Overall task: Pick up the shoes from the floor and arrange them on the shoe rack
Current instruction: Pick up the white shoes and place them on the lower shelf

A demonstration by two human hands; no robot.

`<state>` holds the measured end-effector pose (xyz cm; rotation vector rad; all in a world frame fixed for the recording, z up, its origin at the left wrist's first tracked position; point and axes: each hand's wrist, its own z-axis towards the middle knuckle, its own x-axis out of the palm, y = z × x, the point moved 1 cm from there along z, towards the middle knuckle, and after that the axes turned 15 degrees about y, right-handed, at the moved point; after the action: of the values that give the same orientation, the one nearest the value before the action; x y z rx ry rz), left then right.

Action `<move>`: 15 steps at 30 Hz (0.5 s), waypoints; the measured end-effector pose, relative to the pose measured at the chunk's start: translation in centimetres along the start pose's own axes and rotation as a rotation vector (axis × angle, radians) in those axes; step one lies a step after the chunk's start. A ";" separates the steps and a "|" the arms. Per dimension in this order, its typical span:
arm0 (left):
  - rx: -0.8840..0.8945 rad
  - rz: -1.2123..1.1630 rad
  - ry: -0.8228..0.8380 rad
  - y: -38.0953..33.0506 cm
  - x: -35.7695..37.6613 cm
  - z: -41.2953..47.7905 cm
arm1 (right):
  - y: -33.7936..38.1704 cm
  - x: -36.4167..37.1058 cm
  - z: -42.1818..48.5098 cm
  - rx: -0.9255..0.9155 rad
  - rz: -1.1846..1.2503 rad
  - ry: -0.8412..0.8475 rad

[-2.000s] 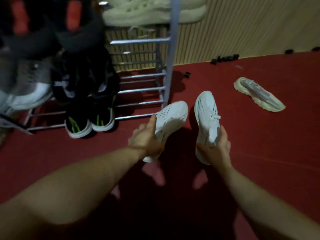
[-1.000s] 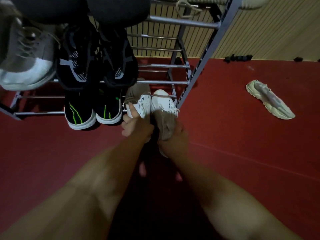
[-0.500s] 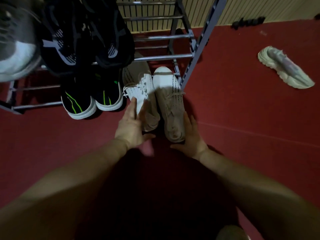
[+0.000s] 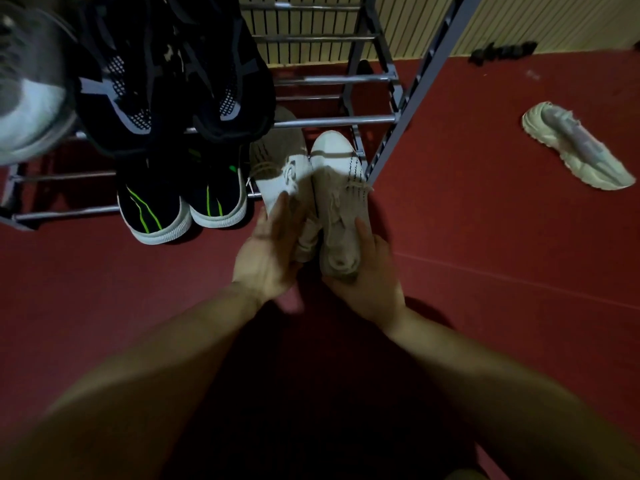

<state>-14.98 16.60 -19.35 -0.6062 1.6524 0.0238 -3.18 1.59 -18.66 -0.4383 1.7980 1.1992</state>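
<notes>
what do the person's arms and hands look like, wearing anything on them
The left forearm and right forearm are bare to the frame's edge, with no sleeves. The left hand and right hand have no gloves, and no watch shows at either wrist. The picture is too dim and blurred to rule out a ring.
</notes>
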 end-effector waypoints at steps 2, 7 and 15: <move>-0.008 0.001 -0.109 0.3 -1.2 0.1 | 0.4 -0.8 1.7 0.037 0.208 -0.001; -0.120 -0.050 -0.132 0.8 -5.7 1.7 | 0.6 -2.9 6.0 0.059 0.200 0.062; -0.119 -0.028 -0.027 1.1 -4.6 3.2 | 0.5 -2.9 7.1 0.110 0.063 0.127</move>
<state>-12.28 20.35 -15.98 -0.7164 1.6246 0.1103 1.49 7.43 -16.81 -0.4052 1.9892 1.1300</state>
